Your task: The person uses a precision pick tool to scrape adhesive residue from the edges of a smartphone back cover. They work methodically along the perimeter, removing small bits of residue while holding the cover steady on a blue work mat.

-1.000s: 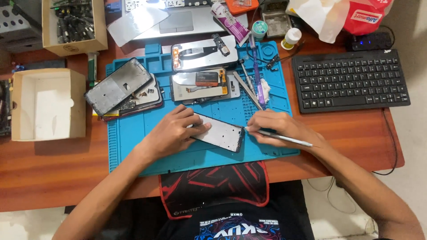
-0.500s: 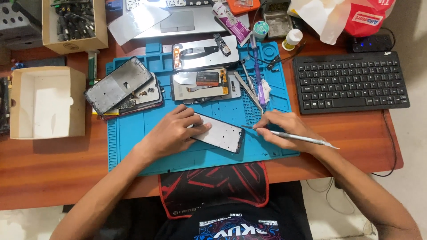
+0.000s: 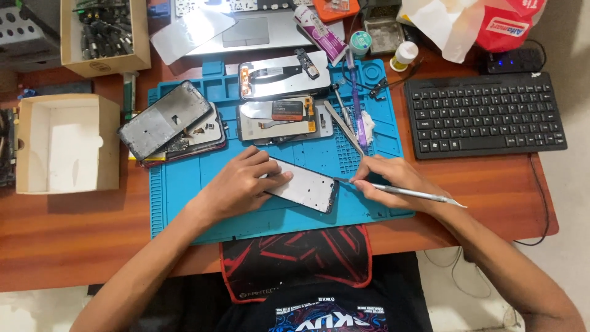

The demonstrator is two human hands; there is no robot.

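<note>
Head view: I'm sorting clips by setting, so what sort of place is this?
Most likely a phone repair bench: a blue repair mat on a wooden desk, opened phones and loose screen panels, and a thin metal pry tool in the right hand.

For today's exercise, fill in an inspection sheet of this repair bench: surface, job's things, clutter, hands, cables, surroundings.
Surface: blue mat on a wooden desk.
Job's things: phone panel flat on the mat; thin metal tool with its tip at the panel's right edge.
Clutter: opened phones, tweezers, cardboard boxes.
Hands: left hand presses on the panel; right hand grips the tool.
Cables: black cable beside the keyboard.
Surroundings: laptop, plastic bag.
</note>
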